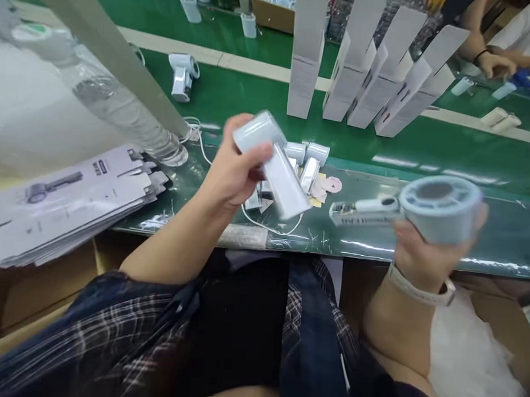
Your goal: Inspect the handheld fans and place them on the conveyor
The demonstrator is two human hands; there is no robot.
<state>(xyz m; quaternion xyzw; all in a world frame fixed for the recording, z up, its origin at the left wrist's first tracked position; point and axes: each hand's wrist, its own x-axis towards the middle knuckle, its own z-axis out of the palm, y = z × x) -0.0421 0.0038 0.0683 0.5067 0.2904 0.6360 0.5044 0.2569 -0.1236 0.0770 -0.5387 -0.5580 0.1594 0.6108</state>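
Left grip (233,171), forearm slanting inward, clasps one device (287,185); right grip (428,259) cups another device (442,213).

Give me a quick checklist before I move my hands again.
1. Left hand gripping the left device: ok, held around its head.
2. Right hand gripping the right device: ok, held around its round head.
3. Two held devices apart: ok, wide gap between them.
4. Print on the right device's handle readable: not ok, blurred.
5. White boxes empty inside: cannot tell, insides hidden.
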